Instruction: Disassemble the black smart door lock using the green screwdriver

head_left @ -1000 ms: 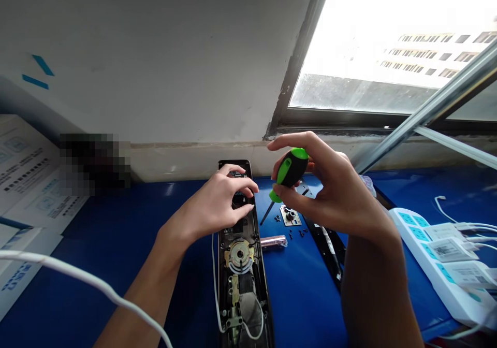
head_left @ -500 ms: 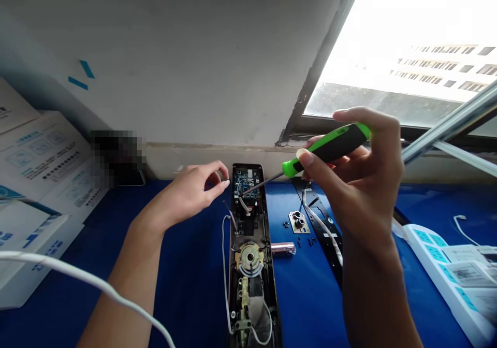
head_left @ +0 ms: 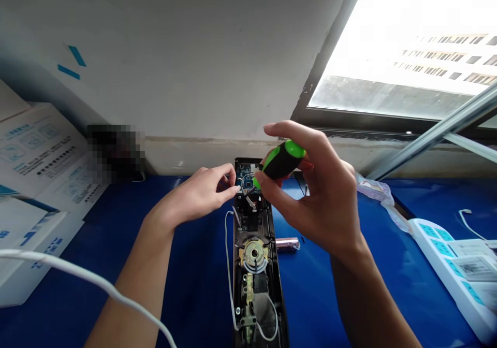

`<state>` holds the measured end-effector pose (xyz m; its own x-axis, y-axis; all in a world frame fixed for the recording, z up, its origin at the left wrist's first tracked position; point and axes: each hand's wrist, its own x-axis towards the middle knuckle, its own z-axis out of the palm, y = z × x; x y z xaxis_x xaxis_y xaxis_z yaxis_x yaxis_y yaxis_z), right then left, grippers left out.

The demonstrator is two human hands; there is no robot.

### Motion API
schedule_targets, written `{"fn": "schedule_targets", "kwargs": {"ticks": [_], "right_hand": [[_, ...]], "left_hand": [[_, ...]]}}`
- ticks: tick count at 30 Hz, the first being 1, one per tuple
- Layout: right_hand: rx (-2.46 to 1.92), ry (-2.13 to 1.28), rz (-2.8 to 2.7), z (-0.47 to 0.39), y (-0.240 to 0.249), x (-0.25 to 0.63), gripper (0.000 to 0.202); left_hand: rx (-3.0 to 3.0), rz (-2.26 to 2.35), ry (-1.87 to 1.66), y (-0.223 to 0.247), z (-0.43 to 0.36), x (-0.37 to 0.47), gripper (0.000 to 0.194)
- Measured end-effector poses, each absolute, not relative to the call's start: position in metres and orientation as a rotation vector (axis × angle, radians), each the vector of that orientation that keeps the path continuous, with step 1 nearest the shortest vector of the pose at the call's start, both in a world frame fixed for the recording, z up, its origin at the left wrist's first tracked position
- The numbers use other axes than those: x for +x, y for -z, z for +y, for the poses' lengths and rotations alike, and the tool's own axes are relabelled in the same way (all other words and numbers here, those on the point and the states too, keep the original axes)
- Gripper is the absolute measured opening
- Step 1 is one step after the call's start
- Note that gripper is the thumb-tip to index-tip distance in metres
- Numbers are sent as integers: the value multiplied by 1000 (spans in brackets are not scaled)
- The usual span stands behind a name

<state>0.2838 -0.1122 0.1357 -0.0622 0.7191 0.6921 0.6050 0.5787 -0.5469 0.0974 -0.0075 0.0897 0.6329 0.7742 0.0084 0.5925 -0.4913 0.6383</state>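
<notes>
A long dark metal housing point(head_left: 254, 229) lies lengthwise on the blue table, with a blue circuit board point(head_left: 245, 177), a round brass-coloured part point(head_left: 254, 253) and white wires inside. My right hand point(head_left: 316, 187) grips a green and black screwdriver point(head_left: 281, 161) over the upper end of the housing; its tip is hidden. At the housing's upper left edge is my left hand point(head_left: 205, 192), thumb and index finger close together beside the board. Whether anything is between them is too small to tell.
White boxes point(head_left: 42, 151) stand at the left. A pink cylinder point(head_left: 288, 244) lies right of the housing. A white power strip point(head_left: 450, 270) is at the far right, and a white cable point(head_left: 77, 271) crosses the lower left.
My right hand has moved left with the screwdriver, which is now more upright over the board. My left hand has shifted slightly right, its fingertips reaching the housing's edge.
</notes>
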Motion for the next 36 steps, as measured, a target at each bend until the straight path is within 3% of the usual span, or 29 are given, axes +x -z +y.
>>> {"fn": "schedule_targets", "kwargs": {"ticks": [36], "right_hand": [[-1082,-6,-1658,-91,-115,270,51]], "left_hand": [[1779,743,-434,-67,9,91,26]]}}
